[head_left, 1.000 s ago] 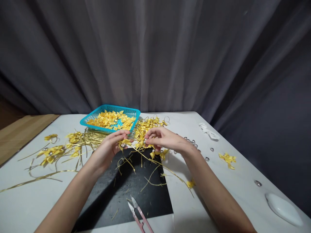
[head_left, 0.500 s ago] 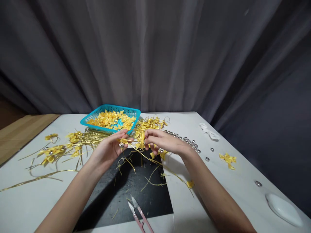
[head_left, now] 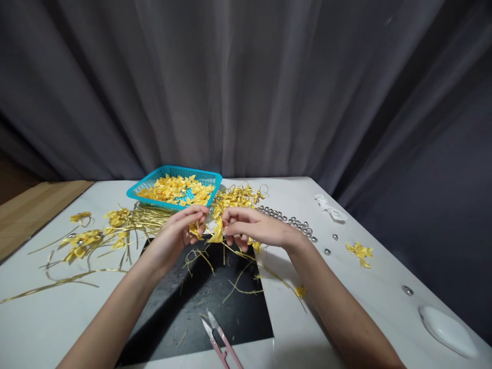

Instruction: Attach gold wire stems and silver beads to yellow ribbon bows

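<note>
Above the black mat (head_left: 200, 307), my two hands are raised close together. My left hand (head_left: 180, 230) is closed with its fingertips pinched, and a small yellow ribbon bow (head_left: 197, 230) shows under the fingers. Across a narrow gap, my right hand (head_left: 253, 226) pinches a second yellow ribbon bow (head_left: 217, 233) that points toward the left hand. Whether a thread or wire links the two bows is too fine to tell. Behind the right hand lies a pile of yellow bows on gold ties (head_left: 240, 195).
A blue basket (head_left: 132, 193) of yellow bows stands at the back, with gold twist ties (head_left: 151, 218) before it. Silver beads (head_left: 300, 224) lie right. Pink-handled snips (head_left: 220, 338) lie open in front. A white dish-like object (head_left: 448, 330) sits near the right edge.
My hands have drawn slightly nearer each other. The left fingers have turned over their bow, hiding the silver bead seen there before. The right-hand bow has tilted.
</note>
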`<action>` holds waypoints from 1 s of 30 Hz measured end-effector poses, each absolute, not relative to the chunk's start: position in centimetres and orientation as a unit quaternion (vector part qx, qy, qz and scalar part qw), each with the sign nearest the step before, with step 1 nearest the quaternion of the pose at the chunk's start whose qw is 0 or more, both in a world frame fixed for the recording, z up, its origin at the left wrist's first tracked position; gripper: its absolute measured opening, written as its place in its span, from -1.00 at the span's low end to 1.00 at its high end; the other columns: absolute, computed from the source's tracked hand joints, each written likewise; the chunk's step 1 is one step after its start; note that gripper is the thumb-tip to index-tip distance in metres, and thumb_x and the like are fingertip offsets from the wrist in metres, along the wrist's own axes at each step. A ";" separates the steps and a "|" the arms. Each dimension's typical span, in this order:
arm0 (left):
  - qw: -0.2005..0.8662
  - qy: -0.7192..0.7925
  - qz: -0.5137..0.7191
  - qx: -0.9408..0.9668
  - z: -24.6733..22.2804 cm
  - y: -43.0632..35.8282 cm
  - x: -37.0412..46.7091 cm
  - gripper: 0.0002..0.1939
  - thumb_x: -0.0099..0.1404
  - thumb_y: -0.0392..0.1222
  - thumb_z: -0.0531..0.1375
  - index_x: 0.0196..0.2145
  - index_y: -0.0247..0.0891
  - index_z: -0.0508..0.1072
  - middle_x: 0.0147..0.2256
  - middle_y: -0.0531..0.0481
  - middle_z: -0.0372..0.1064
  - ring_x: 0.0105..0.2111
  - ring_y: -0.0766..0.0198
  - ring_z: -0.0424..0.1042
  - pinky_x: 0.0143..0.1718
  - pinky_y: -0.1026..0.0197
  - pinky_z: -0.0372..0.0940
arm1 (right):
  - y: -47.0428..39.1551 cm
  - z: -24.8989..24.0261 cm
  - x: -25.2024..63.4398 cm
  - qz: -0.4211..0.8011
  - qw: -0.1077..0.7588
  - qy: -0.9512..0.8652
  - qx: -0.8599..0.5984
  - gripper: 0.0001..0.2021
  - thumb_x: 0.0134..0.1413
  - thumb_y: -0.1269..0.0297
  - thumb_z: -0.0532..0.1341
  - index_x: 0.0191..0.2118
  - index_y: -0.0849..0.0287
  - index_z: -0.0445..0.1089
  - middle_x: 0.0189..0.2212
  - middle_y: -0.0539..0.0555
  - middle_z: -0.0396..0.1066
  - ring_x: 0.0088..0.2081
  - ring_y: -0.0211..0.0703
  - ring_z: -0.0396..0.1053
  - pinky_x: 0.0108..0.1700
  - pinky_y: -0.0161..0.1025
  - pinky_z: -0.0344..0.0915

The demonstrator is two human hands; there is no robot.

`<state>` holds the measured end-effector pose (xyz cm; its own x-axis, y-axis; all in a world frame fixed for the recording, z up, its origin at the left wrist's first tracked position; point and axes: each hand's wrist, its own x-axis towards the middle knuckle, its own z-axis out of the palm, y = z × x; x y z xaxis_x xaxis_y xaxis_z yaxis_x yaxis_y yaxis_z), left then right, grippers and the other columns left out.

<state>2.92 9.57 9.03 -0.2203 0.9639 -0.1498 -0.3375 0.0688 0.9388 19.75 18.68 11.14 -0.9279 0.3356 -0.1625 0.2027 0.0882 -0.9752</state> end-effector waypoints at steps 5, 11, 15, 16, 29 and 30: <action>0.458 0.563 0.519 0.452 9.2 9.2 3.3 -0.79 0.05 -0.04 0.30 -0.42 -0.21 0.48 -0.43 0.08 0.29 -0.49 0.40 0.17 -0.59 0.41 0.05 | 18.4 11.4 19.8 0.675 0.091 -0.706 -0.196 -0.90 0.07 0.29 0.13 -0.36 0.20 0.20 -0.53 -0.05 0.32 -0.62 -0.44 0.24 -0.56 -0.46 0.22; 0.477 0.571 0.470 0.475 9.7 9.0 3.2 -0.75 0.07 0.01 0.27 -0.51 -0.24 0.45 -0.54 0.10 0.23 -0.51 0.38 0.15 -0.55 0.36 0.03 | 18.3 11.8 20.0 0.686 0.080 -0.693 -0.207 -0.90 0.06 0.30 0.14 -0.37 0.22 0.23 -0.52 -0.03 0.35 -0.63 -0.45 0.24 -0.58 -0.48 0.23; 0.529 0.543 0.475 0.447 9.4 9.0 2.9 -0.82 0.10 -0.04 0.27 -0.42 -0.20 0.50 -0.49 0.10 0.29 -0.46 0.38 0.22 -0.51 0.36 0.07 | 18.4 11.9 20.1 0.691 0.068 -0.693 -0.195 -0.86 0.05 0.27 0.17 -0.34 0.24 0.25 -0.50 -0.01 0.38 -0.63 -0.46 0.24 -0.59 -0.49 0.22; 0.541 0.538 0.480 0.433 9.3 9.0 2.9 -0.83 0.10 -0.06 0.27 -0.40 -0.20 0.51 -0.48 0.09 0.31 -0.46 0.38 0.23 -0.51 0.36 0.07 | 18.4 11.9 20.2 0.690 0.064 -0.695 -0.190 -0.85 0.05 0.26 0.18 -0.33 0.24 0.26 -0.50 0.00 0.38 -0.64 -0.46 0.24 -0.59 -0.49 0.21; 0.639 0.475 0.532 0.289 9.4 9.0 3.2 -0.77 -0.14 -0.22 0.40 -0.45 -0.33 0.58 -0.59 0.02 0.38 -0.64 0.43 0.25 -0.67 0.40 0.06 | 18.5 11.7 20.4 0.679 0.057 -0.715 -0.160 -0.75 0.03 0.16 0.23 -0.27 0.23 0.27 -0.48 -0.03 0.35 -0.62 -0.46 0.23 -0.61 -0.47 0.20; 0.641 0.473 0.533 0.287 9.4 9.0 3.2 -0.77 -0.14 -0.22 0.40 -0.46 -0.34 0.57 -0.59 0.02 0.37 -0.64 0.43 0.25 -0.67 0.40 0.06 | 18.5 11.8 20.4 0.679 0.056 -0.714 -0.162 -0.75 0.03 0.15 0.23 -0.27 0.23 0.28 -0.48 -0.02 0.35 -0.62 -0.45 0.23 -0.61 -0.47 0.20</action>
<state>3.16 9.03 9.41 -0.0152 0.9535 -0.3009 -0.4110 0.2684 0.8712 20.38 18.48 11.78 -0.9413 0.3075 -0.1395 0.1550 0.0265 -0.9876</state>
